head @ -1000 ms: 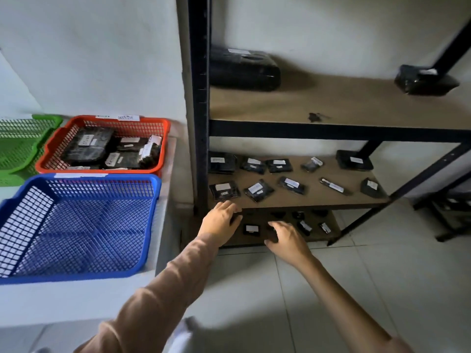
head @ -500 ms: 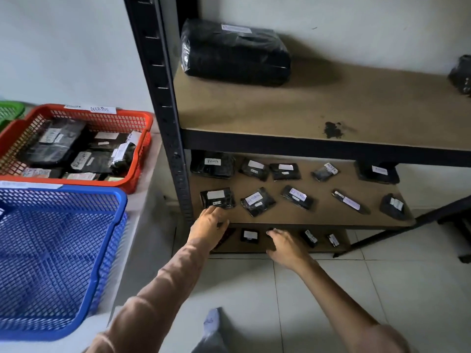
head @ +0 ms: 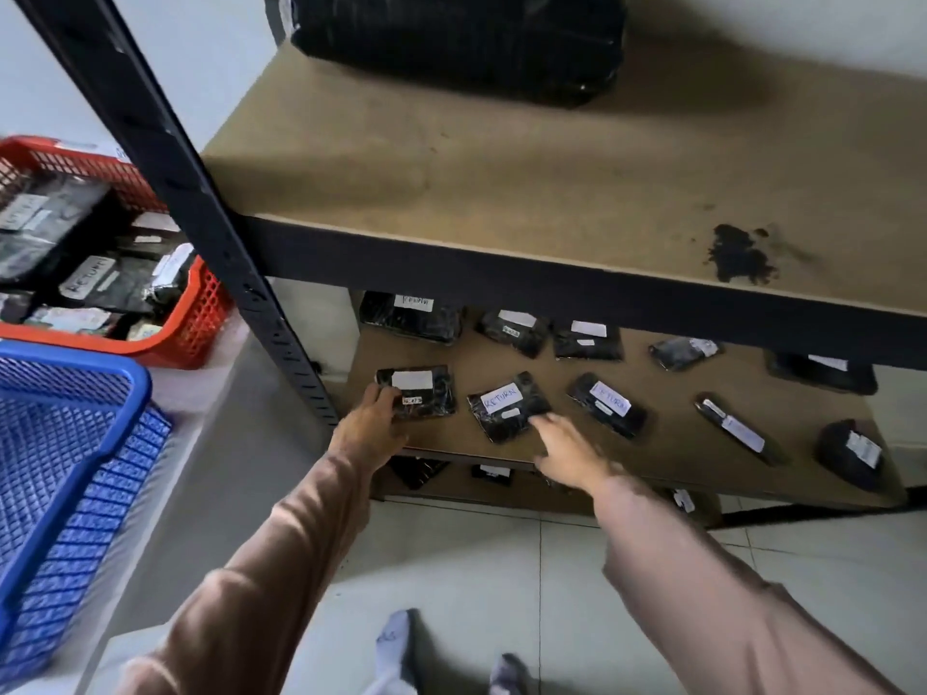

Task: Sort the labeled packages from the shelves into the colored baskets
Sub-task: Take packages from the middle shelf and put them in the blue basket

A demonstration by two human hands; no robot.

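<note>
Pale floor tiles lie below a black-framed shelf, where the left hand curls its fingers onto a labeled package at the front-left corner. The right hand, fingers spread and holding nothing, touches a package marked RETURN just beside it. Left of the rack sit a red basket holding packages and a blue basket

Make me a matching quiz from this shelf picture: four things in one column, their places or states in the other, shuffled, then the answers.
Things:
1. big black bundle
2. red basket
3. blue basket
4. left hand

Places or states:
A. holds no packages that show
B. on the upper shelf board
C. touching a white-labeled package at the middle shelf's front left
D. holds black packages, one labeled RETURN

Pairs: 1-B, 2-D, 3-A, 4-C
</note>
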